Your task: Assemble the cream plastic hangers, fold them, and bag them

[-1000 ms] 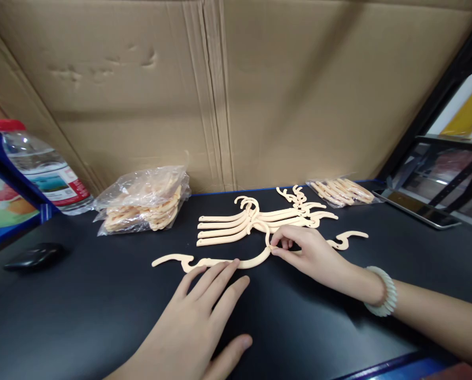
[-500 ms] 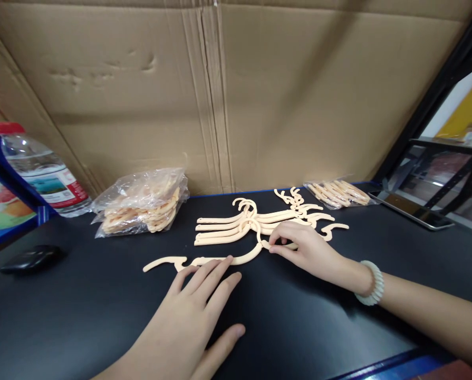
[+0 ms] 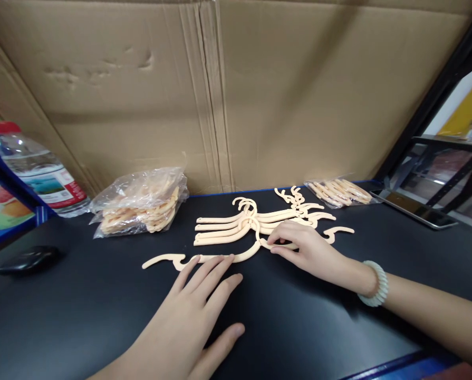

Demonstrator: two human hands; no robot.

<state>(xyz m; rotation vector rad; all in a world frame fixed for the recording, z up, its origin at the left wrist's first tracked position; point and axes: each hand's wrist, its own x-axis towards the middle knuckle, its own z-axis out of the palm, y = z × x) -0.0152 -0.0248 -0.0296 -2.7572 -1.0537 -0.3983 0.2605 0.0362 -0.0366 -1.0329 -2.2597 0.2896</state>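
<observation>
A cream plastic folding hanger (image 3: 246,255) lies spread out nearest to me on the black table, its hook pointing away. My left hand (image 3: 196,301) is open, fingers stretched, with the fingertips resting on the hanger's left arm. The thumb is held apart from it. My right hand (image 3: 299,245) pinches the hanger's right arm close to the middle joint; the fingers cover part of that arm. Behind lie several more cream hangers (image 3: 220,230) in an overlapping row, their hooks bunched at the centre. Small hook-shaped pieces (image 3: 293,196) are piled beyond my right hand.
At the back left sits a clear bag of cream parts (image 3: 138,206), beside a water bottle (image 3: 41,169). A black mouse (image 3: 28,259) lies on the left. Another bagged bundle (image 3: 340,192) and a tablet (image 3: 413,208) are at the back right. Cardboard (image 3: 299,95) walls the rear.
My right hand has shifted very slightly, and the right end of the near hanger has moved a little to the right. The left hand stays on the left arm.
</observation>
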